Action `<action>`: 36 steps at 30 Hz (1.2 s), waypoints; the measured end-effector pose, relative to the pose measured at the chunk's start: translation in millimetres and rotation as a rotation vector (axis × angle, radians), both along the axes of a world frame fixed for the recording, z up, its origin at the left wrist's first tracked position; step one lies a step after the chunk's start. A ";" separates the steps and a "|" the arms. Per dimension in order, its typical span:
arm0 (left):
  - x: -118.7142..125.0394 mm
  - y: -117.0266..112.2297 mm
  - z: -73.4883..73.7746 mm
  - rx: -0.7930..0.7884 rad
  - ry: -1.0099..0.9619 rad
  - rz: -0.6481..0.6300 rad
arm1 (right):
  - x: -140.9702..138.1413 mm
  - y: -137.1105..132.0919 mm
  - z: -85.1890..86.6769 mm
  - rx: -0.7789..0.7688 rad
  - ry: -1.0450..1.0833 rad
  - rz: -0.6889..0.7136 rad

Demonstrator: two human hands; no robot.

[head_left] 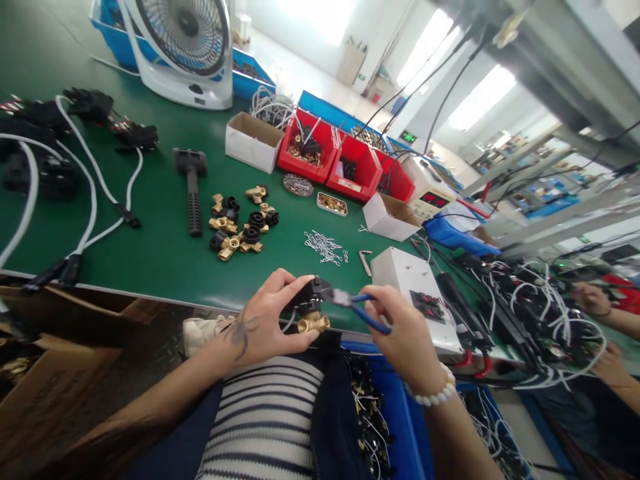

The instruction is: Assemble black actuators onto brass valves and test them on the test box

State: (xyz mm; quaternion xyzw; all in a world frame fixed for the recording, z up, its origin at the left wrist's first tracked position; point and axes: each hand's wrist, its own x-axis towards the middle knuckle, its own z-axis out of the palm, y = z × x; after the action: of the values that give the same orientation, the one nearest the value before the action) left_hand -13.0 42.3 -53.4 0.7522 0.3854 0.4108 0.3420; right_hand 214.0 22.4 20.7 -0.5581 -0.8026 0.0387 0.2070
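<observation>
At the table's front edge my left hand (273,320) is closed round a brass valve (314,323) with a black part (311,291) on top. My right hand (400,327) grips blue-handled pliers (371,313), whose jaws point left and meet the black part. Whether the jaws are clamped on anything is too small to tell. Just beyond my hands lies a heap of cotter pins (324,247). Several brass valves with black caps (243,230) stand behind my left hand, with a black hammer (193,190) to their left.
Red bins (310,147), a white box (253,140) and a fan (185,53) line the back. A white control box (413,293) stands right of my right hand. Cabled black parts (50,147) lie at left. Another person's hands (595,300) work at far right.
</observation>
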 end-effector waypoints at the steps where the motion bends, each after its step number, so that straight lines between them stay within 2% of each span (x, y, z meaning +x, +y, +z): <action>1: 0.2 -0.1 0.2 0.005 -0.002 -0.001 | 0.2 -0.6 1.6 0.105 0.085 -0.069; 3: 0.5 0.0 0.0 0.010 -0.009 0.003 | 0.4 -2.0 2.4 0.256 0.208 -0.180; 4: 0.5 0.1 -0.2 0.009 -0.011 0.007 | 0.3 -2.3 1.8 0.237 0.194 -0.181; 7: 0.3 0.5 -0.9 -0.009 -0.007 0.012 | -0.3 -1.3 0.5 -0.083 -0.062 -0.034; 8: 0.4 0.5 -0.9 -0.012 -0.007 0.012 | -0.5 -0.8 1.1 -0.151 -0.123 0.005; 9: 0.6 0.4 -0.8 -0.007 -0.009 0.010 | -0.4 -0.6 2.1 -0.148 -0.129 0.014; 10: 1.1 0.2 -0.4 0.003 -0.012 0.010 | -0.2 -0.8 3.2 -0.077 -0.079 -0.005; 13: 3.0 -0.7 1.3 0.042 -0.010 0.022 | 0.7 -3.2 2.9 0.269 0.187 -0.140; 15: 3.9 -1.2 2.5 0.044 -0.002 0.031 | 1.1 -4.1 -0.9 0.370 0.232 -0.179; 16: 4.1 -1.3 3.0 0.042 0.002 0.033 | 1.3 -3.9 -2.8 0.318 0.177 -0.144; 19: 3.8 -1.2 3.8 0.038 0.009 0.032 | 2.2 -1.4 -2.6 0.002 -0.114 0.047; 20: 3.6 -1.2 4.1 0.039 0.010 0.030 | 2.7 -0.9 -0.4 -0.036 -0.153 0.063; 21: 3.4 -1.3 4.4 0.040 0.010 0.027 | 3.1 -0.9 2.4 -0.003 -0.133 0.035; 25: 3.2 -1.7 5.9 0.048 0.012 0.021 | 3.0 -4.9 7.6 0.371 0.196 -0.226; 26: 3.3 -1.9 6.1 0.045 0.014 0.023 | 2.4 -5.7 6.5 0.376 0.207 -0.236; 27: 3.4 -2.0 6.1 0.042 0.016 0.024 | 1.9 -6.2 4.9 0.308 0.163 -0.211; 30: 3.9 -2.2 4.8 0.040 0.018 0.030 | 0.9 -5.5 2.3 -0.061 -0.115 -0.004; 31: 4.1 -2.3 4.2 0.046 0.017 0.029 | 1.0 -5.2 2.9 -0.105 -0.151 0.029; 32: 4.3 -2.3 3.5 0.054 0.017 0.029 | 1.2 -5.2 3.9 -0.070 -0.131 0.023; 35: 4.8 -2.4 2.4 0.075 0.025 0.031 | 1.2 -6.2 5.2 0.214 0.093 -0.125; 36: 4.9 -2.4 2.4 0.076 0.028 0.034 | 0.9 -6.5 4.2 0.252 0.128 -0.152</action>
State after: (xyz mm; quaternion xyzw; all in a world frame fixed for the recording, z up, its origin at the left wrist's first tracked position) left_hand -8.1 39.9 -51.1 0.7637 0.3871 0.4202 0.3005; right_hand 214.9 15.9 24.9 -0.5832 -0.7416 -0.0427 0.3287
